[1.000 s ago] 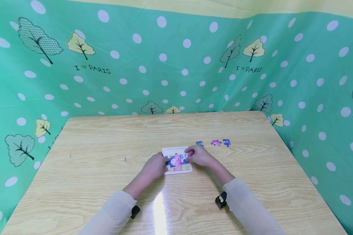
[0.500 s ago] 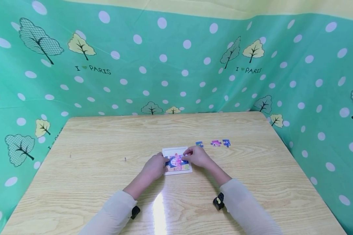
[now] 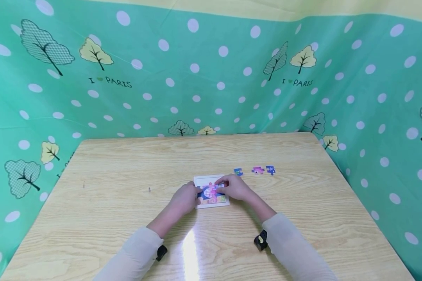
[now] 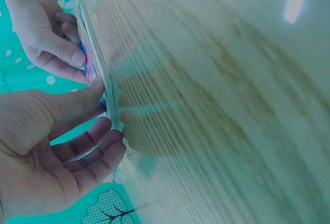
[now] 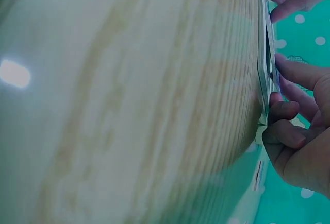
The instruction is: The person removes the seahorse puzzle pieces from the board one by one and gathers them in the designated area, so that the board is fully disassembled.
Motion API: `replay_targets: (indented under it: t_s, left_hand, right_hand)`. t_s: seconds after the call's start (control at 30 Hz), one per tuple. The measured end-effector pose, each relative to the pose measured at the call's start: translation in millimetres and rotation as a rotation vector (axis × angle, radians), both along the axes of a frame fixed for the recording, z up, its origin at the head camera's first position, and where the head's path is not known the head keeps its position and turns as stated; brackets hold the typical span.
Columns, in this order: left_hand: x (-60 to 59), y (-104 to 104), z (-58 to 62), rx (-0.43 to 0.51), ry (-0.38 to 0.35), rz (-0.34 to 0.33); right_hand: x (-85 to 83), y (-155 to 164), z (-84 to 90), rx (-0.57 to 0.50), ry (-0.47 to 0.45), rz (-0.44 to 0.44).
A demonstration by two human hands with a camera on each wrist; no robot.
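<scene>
Right hand (image 3: 236, 187) pinches one puzzle piece (image 3: 220, 186) at right side of tray (image 3: 204, 180); left hand (image 3: 184, 198) grips its left edge. One tray, mid-table, square-on, pink tab (image 3: 210, 183) pointing away; long axis unclear. Three loose pieces (image 3: 258, 170) beyond right hand.

Tight in the middle, roomy on the left

The left hand (image 3: 183, 198) is blocking the puzzle board's (image 3: 204, 180) left side and the right hand (image 3: 237, 187) is crowding its right side. Between them, the far edge is leaving a free way in from behind. Heads-up: a blue-green piece (image 3: 238, 171) is lying just past the right hand, and a pink piece (image 3: 258, 170) and starry blue piece (image 3: 270, 169) are sitting farther right. Bare tabletop (image 3: 126, 168) is stretching wide to the left. Up front, a lane is running between the sleeves (image 3: 133, 249), with black wrist gadgets (image 3: 260, 240) poking in. A polka-dot curtain (image 3: 211, 101) is walling off the back and both sides.
</scene>
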State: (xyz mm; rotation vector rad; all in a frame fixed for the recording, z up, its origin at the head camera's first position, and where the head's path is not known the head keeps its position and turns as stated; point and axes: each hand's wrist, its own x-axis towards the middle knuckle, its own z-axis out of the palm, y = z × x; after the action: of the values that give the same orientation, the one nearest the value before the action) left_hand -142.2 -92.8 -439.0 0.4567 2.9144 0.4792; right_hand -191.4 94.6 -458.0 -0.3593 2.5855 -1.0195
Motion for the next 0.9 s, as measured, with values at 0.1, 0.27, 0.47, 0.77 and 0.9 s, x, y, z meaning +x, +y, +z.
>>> replay_targets:
  t_s: [0.1, 0.27, 0.47, 0.77, 0.9]
  left_hand:
    - [-0.2, -0.5, 0.7, -0.002, -0.006, 0.004]
    - [-0.9, -0.5, -1.0, 0.005, 0.001, 0.001]
    - [-1.4, 0.1, -1.0, -0.007, 0.036, -0.027]
    - [-0.6, 0.8, 1.7, 0.000, 0.005, -0.012]
    - [-1.2, 0.4, 1.7, -0.002, 0.006, -0.012]
  right_hand:
    - [0.4, -1.5, 1.7, 0.002, 0.011, 0.008]
    - [0.8, -2.9, 0.8, -0.007, 0.030, 0.008]
    - [-0.3, -3.2, -5.1, -0.018, 0.035, -0.019]
    - [-0.8, -2.2, -6.5, -0.050, 0.027, -0.023]
    - [-1.7, -1.0, -6.5, -0.066, 0.025, -0.013]
